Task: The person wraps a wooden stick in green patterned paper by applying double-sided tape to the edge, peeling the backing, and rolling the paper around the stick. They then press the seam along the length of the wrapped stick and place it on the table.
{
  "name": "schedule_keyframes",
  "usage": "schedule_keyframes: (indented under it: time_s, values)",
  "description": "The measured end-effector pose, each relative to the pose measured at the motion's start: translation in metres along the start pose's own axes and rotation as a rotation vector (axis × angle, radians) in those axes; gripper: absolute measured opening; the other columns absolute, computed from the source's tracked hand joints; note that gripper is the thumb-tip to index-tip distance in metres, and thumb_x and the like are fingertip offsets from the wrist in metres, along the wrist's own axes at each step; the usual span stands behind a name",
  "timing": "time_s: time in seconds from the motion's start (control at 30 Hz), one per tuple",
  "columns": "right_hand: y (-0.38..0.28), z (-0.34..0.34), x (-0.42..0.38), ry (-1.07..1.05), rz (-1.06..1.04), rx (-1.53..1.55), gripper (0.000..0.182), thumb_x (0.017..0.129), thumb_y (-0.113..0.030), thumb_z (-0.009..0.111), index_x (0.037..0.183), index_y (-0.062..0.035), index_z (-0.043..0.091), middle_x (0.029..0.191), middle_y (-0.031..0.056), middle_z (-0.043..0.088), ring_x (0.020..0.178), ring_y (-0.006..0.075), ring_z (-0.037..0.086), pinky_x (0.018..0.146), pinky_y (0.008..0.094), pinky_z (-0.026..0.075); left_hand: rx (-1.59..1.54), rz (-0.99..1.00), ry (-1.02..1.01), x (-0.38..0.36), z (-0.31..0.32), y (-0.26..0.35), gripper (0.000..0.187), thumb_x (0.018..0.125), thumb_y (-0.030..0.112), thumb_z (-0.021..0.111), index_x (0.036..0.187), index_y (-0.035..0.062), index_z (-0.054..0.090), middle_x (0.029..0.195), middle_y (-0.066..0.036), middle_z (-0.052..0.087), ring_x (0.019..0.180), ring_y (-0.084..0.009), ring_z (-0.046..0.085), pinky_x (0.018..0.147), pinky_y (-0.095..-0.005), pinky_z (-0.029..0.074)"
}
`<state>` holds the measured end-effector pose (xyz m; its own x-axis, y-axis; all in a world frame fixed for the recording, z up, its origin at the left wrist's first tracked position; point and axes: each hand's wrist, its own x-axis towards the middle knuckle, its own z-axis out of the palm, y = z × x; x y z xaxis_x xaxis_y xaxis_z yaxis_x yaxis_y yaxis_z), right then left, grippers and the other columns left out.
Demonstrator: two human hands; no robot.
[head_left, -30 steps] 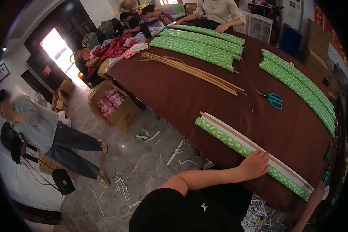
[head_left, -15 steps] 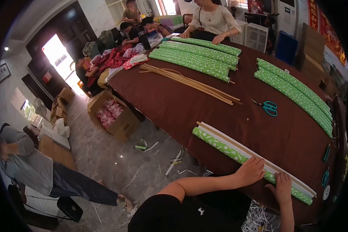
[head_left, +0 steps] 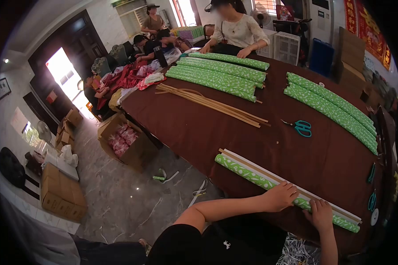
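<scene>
A green roll with a white pattern (head_left: 241,170) lies at the near edge of the brown-covered table (head_left: 181,123). Along its far side runs a thin tan strip (head_left: 244,163) beside a white border. My left hand (head_left: 281,196) is closed over the middle of the roll, its fingertips pressing at the strip. Closer to the right end, my right hand (head_left: 321,213) grips the same roll, thumb on the near side and fingers over the top. The palms hide what lies beneath them.
Teal-handled scissors (head_left: 302,128) and a bundle of tan strips (head_left: 216,107) lie beyond the roll. Green rolls are grouped at the back (head_left: 216,77) and right (head_left: 331,110). A co-worker (head_left: 241,31) stands across the table. An open carton (head_left: 132,145) sits on the floor.
The person in grey at left has come closer, to the bottom left corner. My view has shifted slightly. Both my hands stay on the roll, with little movement.
</scene>
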<state>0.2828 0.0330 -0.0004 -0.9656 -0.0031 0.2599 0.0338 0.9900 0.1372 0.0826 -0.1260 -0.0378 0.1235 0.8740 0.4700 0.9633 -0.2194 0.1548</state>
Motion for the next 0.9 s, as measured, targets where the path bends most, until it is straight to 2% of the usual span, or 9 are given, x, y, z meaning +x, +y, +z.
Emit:
schedule_keyframes:
  time_s: [0.2, 0.43, 0.53, 0.67, 0.73, 0.83, 0.9]
  values:
    - [0.002, 0.003, 0.000, -0.026, 0.036, -0.027, 0.050, 0.076, -0.043, 0.074, 0.101, -0.0026, 0.057, 0.080, 0.0096, 0.060, 0.077, 0.0263, 0.062, 0.068, 0.0393, 0.051, 0.029, 0.017, 0.012, 0.002, -0.001, -0.001, 0.049, 0.082, 0.028, 0.068, 0.119, -0.0010, 0.056, 0.112, -0.013, 0.057, 0.107, -0.0267, 0.053, 0.092, -0.0381, 0.040]
    - [0.001, 0.002, 0.001, 0.000, 0.029, -0.034, 0.049, 0.075, -0.041, 0.075, 0.100, -0.0026, 0.058, 0.078, 0.0090, 0.060, 0.076, 0.0263, 0.062, 0.066, 0.0392, 0.051, 0.023, 0.060, 0.046, 0.000, -0.001, 0.001, 0.048, 0.084, 0.026, 0.068, 0.120, -0.0024, 0.057, 0.109, -0.012, 0.058, 0.103, -0.0262, 0.056, 0.091, -0.0388, 0.044]
    - [0.001, 0.003, 0.001, -0.021, 0.016, -0.017, 0.049, 0.074, -0.040, 0.076, 0.100, -0.0028, 0.058, 0.078, 0.0086, 0.060, 0.075, 0.0258, 0.062, 0.066, 0.0389, 0.051, -0.032, 0.031, 0.045, 0.001, -0.006, 0.000, 0.045, 0.085, 0.027, 0.068, 0.115, -0.0043, 0.057, 0.107, -0.014, 0.058, 0.102, -0.0277, 0.056, 0.091, -0.0380, 0.045]
    - [0.002, 0.004, 0.001, 0.025, -0.018, -0.033, 0.047, 0.073, -0.040, 0.077, 0.097, -0.0036, 0.059, 0.078, 0.0074, 0.061, 0.074, 0.0245, 0.062, 0.065, 0.0376, 0.051, -0.055, 0.034, 0.051, 0.001, -0.004, -0.001, 0.045, 0.084, 0.028, 0.067, 0.114, -0.0031, 0.058, 0.110, -0.013, 0.058, 0.105, -0.0277, 0.055, 0.092, -0.0381, 0.043]
    - [0.003, 0.006, -0.001, 0.034, -0.028, -0.034, 0.046, 0.074, -0.040, 0.077, 0.096, -0.0038, 0.059, 0.077, 0.0069, 0.061, 0.073, 0.0241, 0.062, 0.065, 0.0371, 0.051, -0.078, 0.002, -0.013, 0.000, -0.003, -0.001, 0.044, 0.084, 0.027, 0.067, 0.114, -0.0036, 0.058, 0.112, -0.014, 0.057, 0.106, -0.0284, 0.054, 0.092, -0.0383, 0.044]
    - [0.002, 0.001, -0.002, -0.029, 0.004, -0.003, 0.047, 0.074, -0.042, 0.076, 0.095, -0.0032, 0.060, 0.085, 0.0086, 0.061, 0.078, 0.0258, 0.061, 0.065, 0.0384, 0.050, -0.057, 0.042, 0.002, 0.000, -0.001, -0.002, 0.044, 0.083, 0.027, 0.067, 0.113, -0.0039, 0.058, 0.112, -0.015, 0.057, 0.106, -0.0286, 0.054, 0.092, -0.0391, 0.044]
    - [-0.007, -0.018, 0.002, -0.028, 0.021, -0.062, 0.050, 0.075, -0.044, 0.075, 0.099, -0.0028, 0.061, 0.097, 0.0112, 0.059, 0.090, 0.0287, 0.058, 0.074, 0.0426, 0.049, -0.048, 0.054, 0.032, -0.001, -0.002, -0.001, 0.043, 0.084, 0.026, 0.068, 0.113, -0.0035, 0.058, 0.109, -0.014, 0.058, 0.103, -0.0282, 0.056, 0.091, -0.0389, 0.045]
